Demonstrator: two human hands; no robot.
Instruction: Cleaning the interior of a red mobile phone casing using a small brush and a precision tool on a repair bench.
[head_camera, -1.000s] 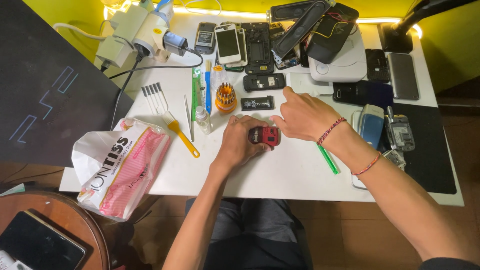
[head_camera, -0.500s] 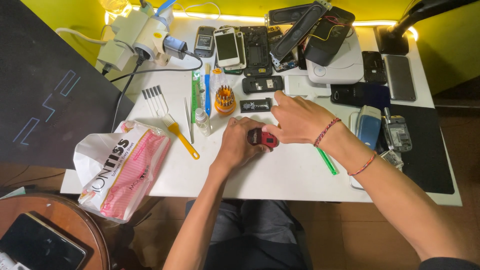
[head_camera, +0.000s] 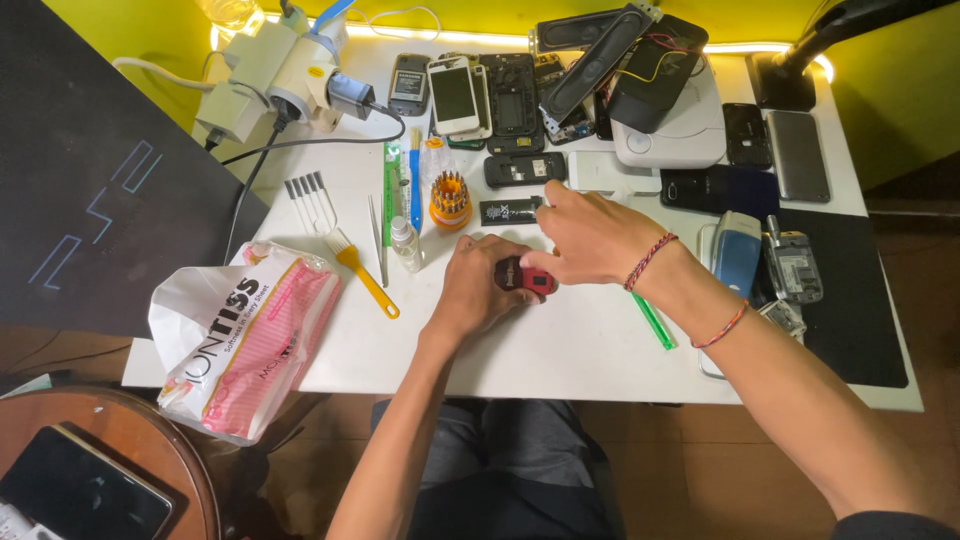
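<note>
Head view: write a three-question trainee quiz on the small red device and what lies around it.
1. True or false: both hands touch the small red device.
2. What lies just left of the orange screwdriver-bit holder?
A) small clear bottle
B) a mug
C) a hammer
3. Which wrist wears braided bracelets?

Key:
1. True: the left hand holds it on the white table, and the right hand works on it from above.
2. A.
3. The right.
</note>
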